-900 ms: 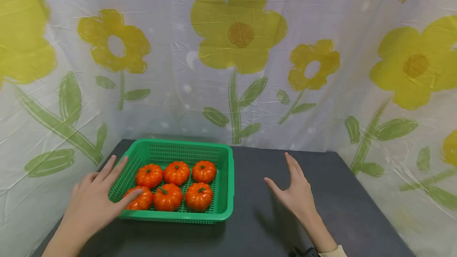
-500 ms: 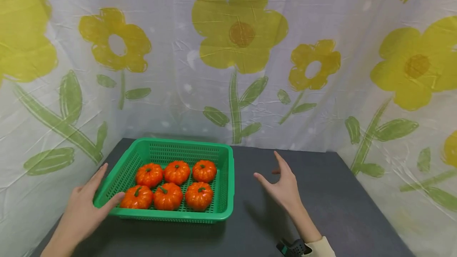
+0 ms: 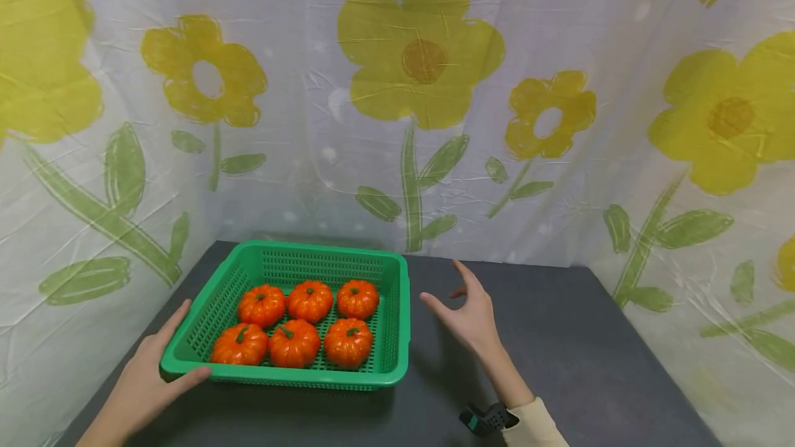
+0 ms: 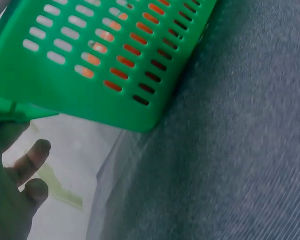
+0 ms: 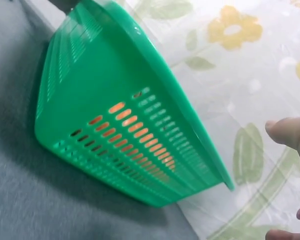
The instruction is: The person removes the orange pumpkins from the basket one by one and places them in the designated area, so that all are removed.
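Note:
A green plastic basket (image 3: 402, 323) with slotted walls stands on the dark table, and several orange pumpkins (image 3: 295, 343) lie inside it in two rows. My left hand (image 3: 144, 378) is at the basket's left front corner, thumb spread toward the front rim and fingertips right at the left rim. In the left wrist view, some fingers (image 4: 32, 162) show bent below the rim. My right hand (image 3: 470, 316) hovers right of the basket, apart from it, thumb and fingers spread with nothing between them. The right wrist view shows its thumb (image 5: 285, 131) facing the basket wall.
The dark table (image 3: 559, 364) extends to the right of the basket. A pale curtain (image 3: 298, 157) with painted yellow flowers encloses the back and both sides. My right wrist wears a dark band (image 3: 487, 419) below a cream sleeve (image 3: 534, 426).
My left hand has moved down and back from over the pumpkins to the basket's left front corner. The right hand has moved left toward the basket. The basket stays in place.

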Available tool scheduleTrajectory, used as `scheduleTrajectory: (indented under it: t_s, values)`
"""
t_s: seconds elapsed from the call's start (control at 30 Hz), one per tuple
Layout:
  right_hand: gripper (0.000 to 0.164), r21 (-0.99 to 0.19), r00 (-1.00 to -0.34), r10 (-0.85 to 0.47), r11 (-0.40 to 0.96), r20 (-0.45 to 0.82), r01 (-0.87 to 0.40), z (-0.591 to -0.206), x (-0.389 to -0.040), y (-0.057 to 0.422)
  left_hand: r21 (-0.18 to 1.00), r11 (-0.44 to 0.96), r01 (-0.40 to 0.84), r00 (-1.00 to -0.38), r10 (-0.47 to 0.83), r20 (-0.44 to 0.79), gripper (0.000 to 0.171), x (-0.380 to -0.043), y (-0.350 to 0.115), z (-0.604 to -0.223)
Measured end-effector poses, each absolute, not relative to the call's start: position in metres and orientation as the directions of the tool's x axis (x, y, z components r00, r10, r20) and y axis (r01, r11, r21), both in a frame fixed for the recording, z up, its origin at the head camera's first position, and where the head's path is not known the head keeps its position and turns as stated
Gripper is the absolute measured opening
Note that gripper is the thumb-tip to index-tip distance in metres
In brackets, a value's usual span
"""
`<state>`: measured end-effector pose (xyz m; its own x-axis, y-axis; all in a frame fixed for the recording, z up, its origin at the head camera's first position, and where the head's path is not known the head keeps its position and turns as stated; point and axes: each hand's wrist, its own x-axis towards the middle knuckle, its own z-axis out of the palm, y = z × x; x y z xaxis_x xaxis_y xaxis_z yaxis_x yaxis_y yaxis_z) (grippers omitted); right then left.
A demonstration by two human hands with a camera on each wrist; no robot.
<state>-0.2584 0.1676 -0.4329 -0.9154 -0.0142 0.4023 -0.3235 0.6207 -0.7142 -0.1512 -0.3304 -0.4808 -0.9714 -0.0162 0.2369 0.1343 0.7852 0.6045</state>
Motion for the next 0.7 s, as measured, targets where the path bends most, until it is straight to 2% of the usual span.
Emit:
scheduleTrajectory:
  t_s: [0.17,0.47,0.7]
  values:
    - [0.09,-0.741,-0.922,-0.032,0.586,0.385,-0.33,-0.426,-0.262,0.151,0.596,0.791,0.139,-0.97,-0.013,0.244,0.119,-0.147,-0.331,-0.483]
    - [0.088,-0.762,-0.923,-0.09,0.537,0.373,-0.361,-0.413,-0.273,0.117,0.613,0.783,0.109,-0.978,-0.025,0.206,0.117,-0.147,-0.331,-0.48]
    - [0.088,-0.772,-0.918,-0.148,0.5,0.369,-0.391,-0.404,-0.282,0.091,0.615,0.778,0.126,-0.974,-0.019,0.224,0.116,-0.147,-0.331,-0.482]
